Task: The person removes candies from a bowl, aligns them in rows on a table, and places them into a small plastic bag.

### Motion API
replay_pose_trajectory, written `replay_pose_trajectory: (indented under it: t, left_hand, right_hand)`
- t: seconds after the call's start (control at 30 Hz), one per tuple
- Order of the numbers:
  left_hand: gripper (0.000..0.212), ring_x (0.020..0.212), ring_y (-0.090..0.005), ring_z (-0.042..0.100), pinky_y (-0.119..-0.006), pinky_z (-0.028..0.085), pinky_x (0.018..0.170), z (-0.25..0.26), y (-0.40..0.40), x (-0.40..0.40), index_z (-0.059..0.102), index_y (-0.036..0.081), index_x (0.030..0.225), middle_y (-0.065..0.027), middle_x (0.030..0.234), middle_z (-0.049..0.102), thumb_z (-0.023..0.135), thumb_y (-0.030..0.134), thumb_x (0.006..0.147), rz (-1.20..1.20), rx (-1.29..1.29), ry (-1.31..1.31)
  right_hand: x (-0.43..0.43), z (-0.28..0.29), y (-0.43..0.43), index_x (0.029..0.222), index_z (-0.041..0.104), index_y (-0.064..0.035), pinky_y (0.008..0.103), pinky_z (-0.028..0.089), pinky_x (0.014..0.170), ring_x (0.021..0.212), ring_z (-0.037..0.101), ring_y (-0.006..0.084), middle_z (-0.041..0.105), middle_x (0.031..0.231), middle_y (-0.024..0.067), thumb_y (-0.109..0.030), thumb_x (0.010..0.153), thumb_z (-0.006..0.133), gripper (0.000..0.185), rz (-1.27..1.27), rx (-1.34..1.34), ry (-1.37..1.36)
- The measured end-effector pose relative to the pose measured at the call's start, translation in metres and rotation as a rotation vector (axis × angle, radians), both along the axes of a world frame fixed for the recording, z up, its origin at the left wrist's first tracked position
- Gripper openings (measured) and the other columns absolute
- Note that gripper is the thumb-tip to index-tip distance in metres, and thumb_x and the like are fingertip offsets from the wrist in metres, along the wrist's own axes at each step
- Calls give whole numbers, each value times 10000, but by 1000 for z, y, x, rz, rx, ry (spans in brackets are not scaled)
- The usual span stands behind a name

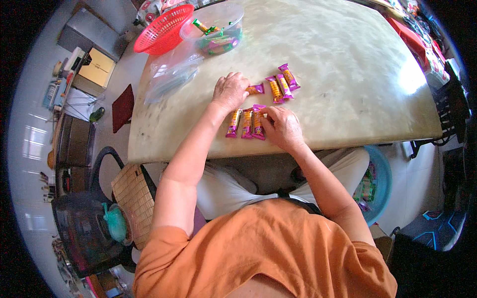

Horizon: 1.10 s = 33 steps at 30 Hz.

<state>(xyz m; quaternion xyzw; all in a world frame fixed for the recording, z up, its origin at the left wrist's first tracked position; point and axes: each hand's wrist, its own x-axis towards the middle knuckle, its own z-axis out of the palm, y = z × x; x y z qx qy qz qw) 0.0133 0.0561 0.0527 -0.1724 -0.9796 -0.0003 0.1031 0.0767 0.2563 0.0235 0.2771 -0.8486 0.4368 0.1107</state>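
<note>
My left hand (231, 88) rests over the table with its fingertips on the left end of a purple-and-yellow wrapped snack bar (256, 89). Nearer to me, three similar wrapped bars lie side by side: a left one (233, 123), a middle one (247, 123) and a right one (258, 124). The fingers of my right hand (282, 124) are curled at the right bar's edge and cover part of it. Beyond that hand lies a loose group of three more bars (282, 83), touching or nearly touching one another.
Clear plastic bags (173, 76) lie at the table's left. Behind them stand a red plastic basket (164, 31) and a clear tub (223, 37) holding green and purple packets. On the floor at right, a blue basin (385, 186) contains more packets. The table's front edge (335, 143) borders my lap.
</note>
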Motion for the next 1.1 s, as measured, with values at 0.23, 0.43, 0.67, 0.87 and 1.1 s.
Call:
replay_pose_trajectory:
  t: [0.23, 0.43, 0.67, 0.87, 1.1]
  left_hand:
    - [125, 936, -329, 615, -453, 495, 787, 13, -24, 25, 603, 89, 861, -131, 941, 638, 651, 169, 777, 392, 229, -321]
    - [94, 881, -342, 604, -440, 495, 774, -23, -59, 61, 590, 59, 836, -144, 907, 614, 642, 108, 776, 141, 407, -41]
    - [135, 866, -342, 601, -437, 494, 773, -28, -53, 95, 564, 42, 890, -153, 888, 601, 639, 59, 779, 333, 583, 35]
    - [123, 892, -333, 579, -431, 487, 787, -33, -27, 116, 573, 38, 849, -147, 900, 584, 664, 112, 816, 240, 596, 63]
    - [57, 930, -327, 584, -428, 481, 822, 1, 1, 75, 613, 52, 849, -134, 941, 602, 638, 92, 816, 30, 546, 174]
  right_hand:
    - [-1, -3, 0, 967, 650, -23, 435, 498, 713, 764, 630, 338, 645, 792, 159, -164, 823, 645, 201, -3, -3, 1]
    - [1, -1, -1, 934, 650, -16, 453, 498, 736, 794, 634, 357, 656, 814, 170, -198, 862, 611, 199, -19, 15, 11]
    - [1, 0, 0, 912, 643, -19, 468, 491, 768, 827, 634, 363, 660, 831, 173, -217, 865, 601, 208, -7, 10, 4]
    - [-2, -11, 1, 947, 635, -15, 440, 485, 726, 779, 621, 335, 633, 785, 148, -175, 826, 639, 201, -4, 30, 63]
    - [-3, -13, 1, 916, 626, -15, 449, 473, 757, 817, 615, 340, 630, 797, 144, -195, 834, 634, 198, -11, 38, 62]
